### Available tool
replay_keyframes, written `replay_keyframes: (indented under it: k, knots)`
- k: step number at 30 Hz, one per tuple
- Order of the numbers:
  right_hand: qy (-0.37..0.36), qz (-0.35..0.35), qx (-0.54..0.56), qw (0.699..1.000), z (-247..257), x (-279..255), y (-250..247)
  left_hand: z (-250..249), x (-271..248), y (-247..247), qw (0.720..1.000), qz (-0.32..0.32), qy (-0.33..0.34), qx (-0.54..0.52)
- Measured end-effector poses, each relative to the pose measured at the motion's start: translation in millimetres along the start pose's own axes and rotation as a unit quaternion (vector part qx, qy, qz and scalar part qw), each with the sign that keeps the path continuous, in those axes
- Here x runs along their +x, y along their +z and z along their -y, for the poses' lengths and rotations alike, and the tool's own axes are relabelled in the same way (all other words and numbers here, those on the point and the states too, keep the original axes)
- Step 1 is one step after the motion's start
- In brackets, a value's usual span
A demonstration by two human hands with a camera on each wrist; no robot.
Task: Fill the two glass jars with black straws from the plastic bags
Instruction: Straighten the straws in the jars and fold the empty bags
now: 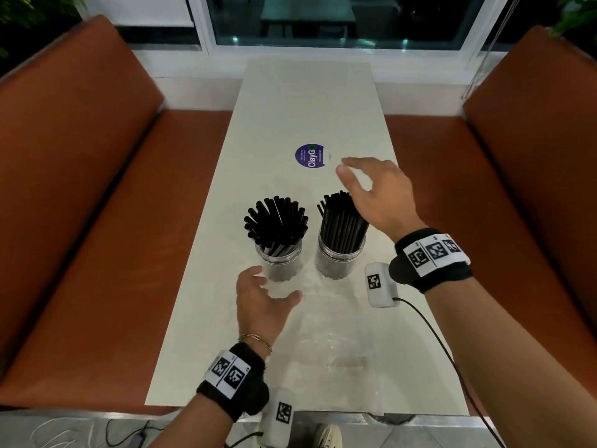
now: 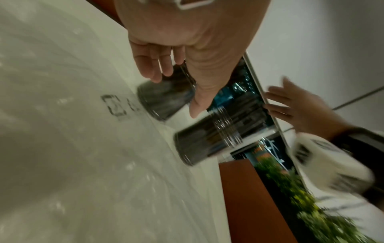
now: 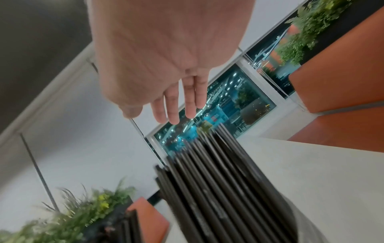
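Two glass jars stand side by side mid-table, both full of upright black straws. The left jar [image 1: 280, 261] [image 2: 164, 100] has its straws [image 1: 276, 223] fanned out; the right jar [image 1: 339, 260] [image 2: 207, 139] holds a tighter bundle of straws [image 1: 342, 221] [image 3: 218, 189]. My left hand [image 1: 261, 295] [image 2: 176, 69] hovers just in front of the left jar, fingers relaxed and spread, holding nothing. My right hand [image 1: 371, 189] [image 3: 166, 82] floats above and behind the right jar's straw tips, fingers straight, empty. Clear plastic bags [image 1: 336, 347] [image 2: 83, 164] lie flat on the near table.
The white table [image 1: 307, 101] bears a round purple sticker [image 1: 311, 155] beyond the jars. Orange bench seats [image 1: 106, 221] flank both sides, with a window at the far end. A cable [image 1: 436, 337] runs from my right wrist device across the table's right edge.
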State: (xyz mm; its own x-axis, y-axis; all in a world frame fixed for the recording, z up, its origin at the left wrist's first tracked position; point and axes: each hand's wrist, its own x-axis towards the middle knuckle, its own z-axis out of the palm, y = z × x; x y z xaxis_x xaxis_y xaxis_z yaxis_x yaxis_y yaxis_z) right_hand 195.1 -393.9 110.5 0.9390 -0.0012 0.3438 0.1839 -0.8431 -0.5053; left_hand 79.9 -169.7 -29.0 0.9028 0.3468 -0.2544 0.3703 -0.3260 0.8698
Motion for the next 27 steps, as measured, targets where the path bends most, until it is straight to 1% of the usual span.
replay_keyframes:
  k: [2, 4, 6, 8, 10, 12, 14, 17, 20, 24, 26, 27]
  knots:
    - [-0.007, -0.025, 0.027, 0.999, 10.5, -6.1, -9.4, 2.5, 13.5, -7.2, 1.0, 0.001, 0.006, 0.005]
    - [-0.026, -0.011, 0.054, 0.998, 26.1, -16.5, -11.4, 1.5, 29.2, -10.2, 0.999, 0.026, 0.015, 0.015]
    - [-0.05, 0.043, 0.071, 0.995, 42.6, -29.8, -4.9, -4.4, 43.6, -10.0, 0.998, 0.06, 0.029, 0.02]
    - [-0.069, 0.105, 0.071, 0.99, 57.4, -45.8, 8.5, -10.3, 56.3, -8.3, 0.995, 0.073, 0.062, 0.008]
    - [-0.083, 0.16, 0.077, 0.981, 67.6, -60.7, 22.3, -12.1, 66.2, -5.5, 0.992, 0.087, 0.086, -0.028]
    - [-0.109, 0.196, 0.07, 0.972, 73.0, -68.1, 35.6, -12.6, 73.1, -4.7, 0.987, 0.105, 0.116, -0.031]
    - [-0.119, 0.202, 0.045, 0.971, 73.5, -66.9, 47.7, -12.8, 77.1, -5.4, 0.986, 0.107, 0.124, -0.017]
    - [-0.12, 0.199, 0.009, 0.973, 74.0, -59.9, 64.8, -7.0, 80.4, -9.8, 0.988, 0.102, 0.115, -0.017]
    - [-0.129, 0.214, -0.013, 0.968, 74.4, -54.1, 80.2, -3.0, 81.8, -19.9, 0.988, 0.119, 0.098, -0.004]
    - [-0.106, 0.229, 0.03, 0.967, 77.8, -44.4, 94.8, -6.5, 80.1, -32.6, 0.982, 0.161, 0.092, -0.024]
    - [-0.095, 0.225, 0.058, 0.968, 79.9, -40.0, 102.4, -6.9, 80.8, -35.1, 0.979, 0.176, 0.099, -0.029]
    - [-0.092, 0.217, 0.069, 0.969, 81.0, -38.2, 106.3, -3.8, 83.5, -34.7, 0.979, 0.173, 0.107, -0.023]
